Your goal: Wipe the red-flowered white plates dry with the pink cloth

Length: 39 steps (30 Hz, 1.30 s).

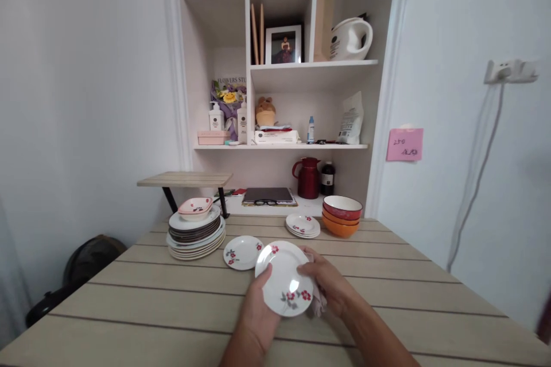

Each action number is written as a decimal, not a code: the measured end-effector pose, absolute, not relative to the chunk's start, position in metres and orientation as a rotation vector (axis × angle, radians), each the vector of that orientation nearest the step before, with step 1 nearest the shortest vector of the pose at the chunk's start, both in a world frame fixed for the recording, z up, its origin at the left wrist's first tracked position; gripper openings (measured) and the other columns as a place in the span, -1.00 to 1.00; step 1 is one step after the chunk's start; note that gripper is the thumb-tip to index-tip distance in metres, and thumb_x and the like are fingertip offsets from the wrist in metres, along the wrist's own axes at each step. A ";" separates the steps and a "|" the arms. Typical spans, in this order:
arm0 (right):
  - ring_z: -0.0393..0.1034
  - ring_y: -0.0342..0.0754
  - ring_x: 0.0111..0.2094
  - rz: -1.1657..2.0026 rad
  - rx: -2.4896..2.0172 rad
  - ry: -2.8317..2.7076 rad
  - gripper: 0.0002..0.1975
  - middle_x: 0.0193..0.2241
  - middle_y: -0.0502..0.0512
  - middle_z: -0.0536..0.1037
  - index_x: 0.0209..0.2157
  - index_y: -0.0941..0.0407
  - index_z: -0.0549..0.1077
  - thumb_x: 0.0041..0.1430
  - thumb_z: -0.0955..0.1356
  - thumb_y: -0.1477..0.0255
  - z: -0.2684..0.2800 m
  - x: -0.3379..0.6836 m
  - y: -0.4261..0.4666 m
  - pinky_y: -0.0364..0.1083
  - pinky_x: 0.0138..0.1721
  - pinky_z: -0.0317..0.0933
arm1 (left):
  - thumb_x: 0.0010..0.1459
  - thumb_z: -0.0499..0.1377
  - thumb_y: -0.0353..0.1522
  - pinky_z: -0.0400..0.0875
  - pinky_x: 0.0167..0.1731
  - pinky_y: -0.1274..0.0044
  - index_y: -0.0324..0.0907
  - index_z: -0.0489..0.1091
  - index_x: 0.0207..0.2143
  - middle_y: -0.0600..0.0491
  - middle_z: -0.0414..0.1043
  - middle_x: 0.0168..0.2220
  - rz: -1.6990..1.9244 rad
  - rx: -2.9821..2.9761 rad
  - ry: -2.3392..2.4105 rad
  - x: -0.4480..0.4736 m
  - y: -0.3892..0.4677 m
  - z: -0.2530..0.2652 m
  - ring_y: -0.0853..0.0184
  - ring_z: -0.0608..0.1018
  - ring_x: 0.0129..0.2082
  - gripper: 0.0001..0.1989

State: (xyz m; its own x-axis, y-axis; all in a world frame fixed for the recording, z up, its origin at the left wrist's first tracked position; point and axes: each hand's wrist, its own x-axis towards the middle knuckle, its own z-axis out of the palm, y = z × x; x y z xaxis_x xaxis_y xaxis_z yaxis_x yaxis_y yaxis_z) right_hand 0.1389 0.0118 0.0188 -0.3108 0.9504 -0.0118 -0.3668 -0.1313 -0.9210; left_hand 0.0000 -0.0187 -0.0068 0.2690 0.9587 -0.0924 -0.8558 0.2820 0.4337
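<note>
A round, glossy white plate with red flowers point(282, 277) was gripped at its lower-left edge by the left hand point(260, 309) and at its right edge by the right hand point(330, 282), with a pale crumpled cloth point(319, 301) also held in the latter. A matching flat plate point(243, 253) was placed just beyond the left hand; a low stack of white flowered plates point(303, 226) was set beyond the right.

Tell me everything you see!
Table: one, beige, underneath
Held plate: one, white, centre
Cloth: one, greyish, behind plate
Loose plate: one, white, left
Small plates: several, white, far side
Bowls: three, red and orange, right
Plate stack: one, mixed, left
Dish: one, pink, atop stack
Riser: one, wooden, left
Jug: one, red, back
Bottle: one, dark, back
Shelves with knickknacks: several, white, back
Note: one, pink, right
Socket: one, white, right
Left hand, right hand: two, bare, gripping plate
</note>
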 end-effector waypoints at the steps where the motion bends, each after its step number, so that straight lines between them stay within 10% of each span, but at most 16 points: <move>1: 0.47 -0.06 -0.52 1.590 -0.864 -1.101 -0.59 -0.49 0.01 0.57 -0.20 0.12 0.39 -0.21 0.39 0.55 0.019 0.138 0.012 -0.13 -0.53 0.35 | 0.16 0.18 -0.29 0.29 0.05 0.21 -0.35 0.29 0.15 -0.25 0.53 -0.05 1.248 0.315 0.379 0.001 -0.017 -0.010 0.01 0.53 0.00 -0.47; 8: 0.37 -0.12 -0.60 1.143 -0.995 -0.910 -0.56 -0.52 -0.05 0.49 -0.18 0.06 0.36 -0.07 0.45 0.17 0.016 0.156 0.030 -0.20 -0.66 0.18 | 0.20 0.16 -0.30 0.24 0.11 0.22 -0.26 0.26 0.19 -0.19 0.51 0.00 1.323 0.258 0.375 0.001 -0.010 -0.020 0.06 0.50 0.05 -0.48; 13: 0.46 -0.02 -0.18 1.003 -0.846 -0.875 -0.41 -0.01 0.03 0.46 0.04 -0.08 0.27 -0.07 0.43 0.24 0.022 0.170 0.033 -0.09 -0.32 0.38 | 0.20 0.15 -0.28 0.21 0.14 0.22 -0.29 0.22 0.21 -0.22 0.49 0.01 1.278 0.279 0.317 0.000 -0.011 -0.024 0.05 0.45 0.10 -0.44; 18: -0.08 0.14 0.32 0.975 -0.852 -1.465 -0.25 0.32 0.04 0.03 0.17 -0.07 0.22 -0.15 0.32 0.50 0.026 0.150 0.017 0.14 0.23 0.01 | 0.24 0.10 -0.27 0.19 0.16 0.23 -0.24 0.27 0.19 -0.17 0.48 0.03 1.262 0.354 0.249 0.001 -0.015 -0.018 0.08 0.44 0.12 -0.50; 23: -0.49 0.01 0.39 0.976 -0.851 -1.883 -0.02 0.40 -0.06 -0.36 0.30 -0.07 0.03 -0.25 0.26 0.64 0.023 0.144 0.006 0.08 0.32 -0.23 | 0.26 0.07 -0.26 0.23 0.12 0.24 -0.20 0.37 0.11 -0.13 0.52 -0.01 1.300 0.367 0.260 0.001 -0.016 -0.012 0.10 0.47 0.08 -0.59; 35: -0.06 0.10 0.32 1.041 -0.839 -1.879 -0.20 0.33 0.10 0.07 0.29 -0.07 0.07 0.03 0.40 0.36 0.025 0.159 0.009 0.16 0.29 -0.14 | 0.22 0.13 -0.29 0.36 -0.01 0.27 -0.22 0.36 0.10 -0.14 0.55 -0.08 1.375 0.255 0.386 0.001 -0.020 -0.006 0.11 0.57 -0.09 -0.59; 39: 0.31 0.06 0.04 0.969 -0.949 -1.830 -0.23 0.14 0.16 0.32 0.28 -0.07 0.09 0.04 0.37 0.39 0.028 0.167 0.013 0.11 0.08 0.19 | 0.22 0.13 -0.31 0.37 -0.03 0.28 -0.20 0.36 0.09 -0.12 0.57 -0.14 1.442 0.248 0.395 0.001 -0.020 -0.007 0.13 0.58 -0.12 -0.60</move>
State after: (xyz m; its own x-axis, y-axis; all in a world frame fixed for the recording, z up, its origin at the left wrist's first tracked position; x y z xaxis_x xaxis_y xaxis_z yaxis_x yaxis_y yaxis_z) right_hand 0.1669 0.0131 0.0282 -0.3633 0.8755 0.3187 0.2289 0.4154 -0.8804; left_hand 0.0014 -0.0200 -0.0066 0.0801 0.9904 -0.1130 -0.9096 0.1190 0.3981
